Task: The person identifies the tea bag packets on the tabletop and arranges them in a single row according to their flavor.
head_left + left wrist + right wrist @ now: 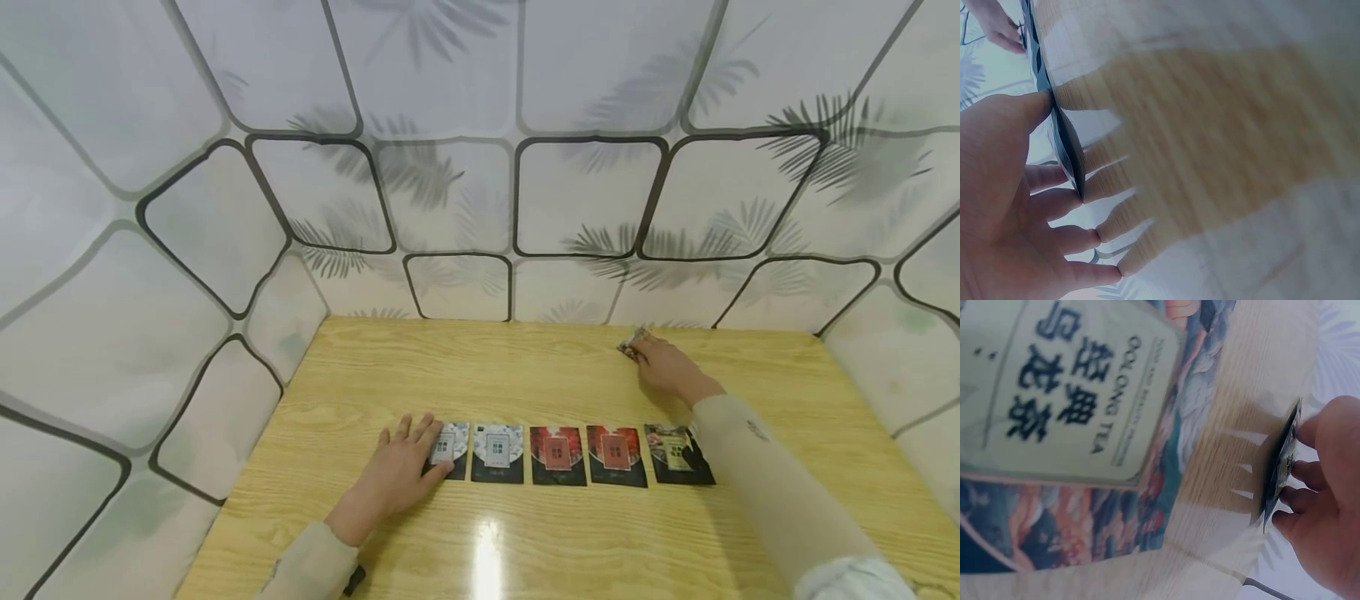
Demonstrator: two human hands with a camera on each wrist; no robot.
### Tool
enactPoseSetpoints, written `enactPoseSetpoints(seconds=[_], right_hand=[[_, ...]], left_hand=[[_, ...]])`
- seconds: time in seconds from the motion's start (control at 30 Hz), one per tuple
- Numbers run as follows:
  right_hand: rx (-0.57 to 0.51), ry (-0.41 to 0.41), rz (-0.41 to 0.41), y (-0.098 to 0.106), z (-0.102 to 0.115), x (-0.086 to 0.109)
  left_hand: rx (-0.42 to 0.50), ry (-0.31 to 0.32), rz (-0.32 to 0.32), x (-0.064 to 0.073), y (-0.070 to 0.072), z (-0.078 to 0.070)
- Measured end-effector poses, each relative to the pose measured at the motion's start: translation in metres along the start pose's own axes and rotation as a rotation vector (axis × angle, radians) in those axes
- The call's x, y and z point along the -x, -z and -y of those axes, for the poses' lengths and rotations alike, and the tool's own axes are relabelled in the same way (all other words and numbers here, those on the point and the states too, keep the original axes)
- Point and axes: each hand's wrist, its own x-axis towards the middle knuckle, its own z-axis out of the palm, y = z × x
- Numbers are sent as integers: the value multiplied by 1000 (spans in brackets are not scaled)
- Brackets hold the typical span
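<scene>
A row of flat tea packets lies across the wooden table. At its left end, my left hand (397,473) rests with fingers spread, the thumb touching a blue-and-white packet (442,450). Beside that one are a second blue-and-white packet (498,452), two red-and-black packets (557,456) and, at the right end, a patterned packet (672,454) reading "OOLONG TEA" in the right wrist view, partly behind the right sleeve. Toward the table's back, my right hand (666,364) holds another patterned packet (1282,465) by bent fingers and thumb, close over the wood.
The wooden table (465,367) meets a pale patterned curtain (457,200) at its back and left. A similar curtain stands at the right. Light glares on the table's front middle. A small dark object (354,579) shows by the left sleeve.
</scene>
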Motion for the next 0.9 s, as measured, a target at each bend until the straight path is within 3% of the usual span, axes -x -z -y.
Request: enactPoseSetpoints(seconds=[0.23, 0.47, 0.9], right_hand=[[89, 19, -33, -2, -2, 9], [71, 46, -91, -1, -1, 21], [72, 1, -90, -5, -20, 40]], left_hand=[[-15, -1, -10, 0, 0, 0], [-4, -1, 3, 1, 0, 0], [6, -4, 7, 1, -1, 0]])
